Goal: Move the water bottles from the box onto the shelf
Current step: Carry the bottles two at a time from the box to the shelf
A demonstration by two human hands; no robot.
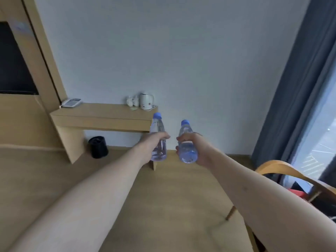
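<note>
1. While both bare arms stretch forward across the room, each hand carries one clear water bottle with a blue cap, held in the air above a tan floor.
2. The left hand wraps its fingers around the middle of the left bottle; the right hand grasps the right bottle the same way, thumb curled over the front.
3. Both bottles stand nearly upright, caps up and leaning slightly away from the viewer, side by side but not touching.
4. The wooden shelf juts from the wall ahead and to the left, with its right end just behind the left bottle's cap.
5. So the left hand looks nearer the shelf; the right would probably need to travel further leftward.
6. On the shelf sit a white kettle with cups beside it near the right end, and a telephone at the left end, with bare wood between.
7. The box is not in view.
</note>
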